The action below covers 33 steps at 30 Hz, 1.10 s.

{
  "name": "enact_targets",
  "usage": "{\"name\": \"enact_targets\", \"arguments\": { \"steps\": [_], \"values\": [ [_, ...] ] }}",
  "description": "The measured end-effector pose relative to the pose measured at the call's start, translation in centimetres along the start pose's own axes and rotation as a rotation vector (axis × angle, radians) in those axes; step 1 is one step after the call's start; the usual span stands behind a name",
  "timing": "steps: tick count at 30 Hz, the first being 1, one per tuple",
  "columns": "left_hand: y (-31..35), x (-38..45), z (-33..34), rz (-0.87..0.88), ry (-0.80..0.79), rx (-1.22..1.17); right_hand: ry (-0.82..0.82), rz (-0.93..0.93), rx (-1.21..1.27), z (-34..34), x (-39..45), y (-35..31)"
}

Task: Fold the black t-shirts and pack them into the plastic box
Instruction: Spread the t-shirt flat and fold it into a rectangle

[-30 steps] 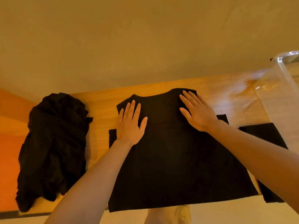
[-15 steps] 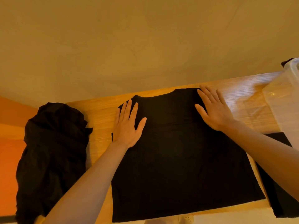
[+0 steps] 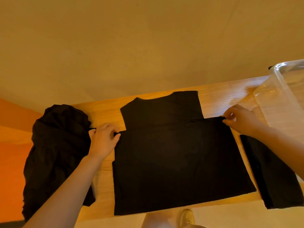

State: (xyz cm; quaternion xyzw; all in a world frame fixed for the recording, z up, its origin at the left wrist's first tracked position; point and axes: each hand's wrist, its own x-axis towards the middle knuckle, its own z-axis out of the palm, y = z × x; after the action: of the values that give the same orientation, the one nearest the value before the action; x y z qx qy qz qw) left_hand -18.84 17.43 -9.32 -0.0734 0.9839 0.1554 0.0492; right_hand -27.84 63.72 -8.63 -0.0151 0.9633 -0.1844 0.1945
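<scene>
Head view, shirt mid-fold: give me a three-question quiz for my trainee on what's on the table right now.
1. True or false: both hands pinch the spread t-shirt.
2. What lies left of the left hand? A) clear box B) crumpled black pile C) shoe
3. Fill in: the plastic box stands beyond the ___ hand.

Key: 1 true, the right hand pinches too; 2 B, the crumpled pile; 3 right.

1. The t-shirt [image 3: 177, 155] lies flat at the centre of the wooden table [image 3: 218, 99], neckline toward 12 o'clock.
2. A heap of shirts [image 3: 56, 152] sits at 9 o'clock.
3. A folded shirt [image 3: 273, 175] lies at 3 o'clock.
4. The plastic box [image 3: 286, 94] stands at 2 o'clock, behind the folded shirt.
</scene>
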Motion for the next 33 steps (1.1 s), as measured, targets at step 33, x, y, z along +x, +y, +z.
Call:
{"name": "enact_targets", "arguments": {
  "steps": [33],
  "values": [
    [1.4, 9.8, -6.7, -0.286, 0.024, -0.503, 0.175, 0.146, 0.587, -5.8, 6.0, -4.5]
  ]
}}
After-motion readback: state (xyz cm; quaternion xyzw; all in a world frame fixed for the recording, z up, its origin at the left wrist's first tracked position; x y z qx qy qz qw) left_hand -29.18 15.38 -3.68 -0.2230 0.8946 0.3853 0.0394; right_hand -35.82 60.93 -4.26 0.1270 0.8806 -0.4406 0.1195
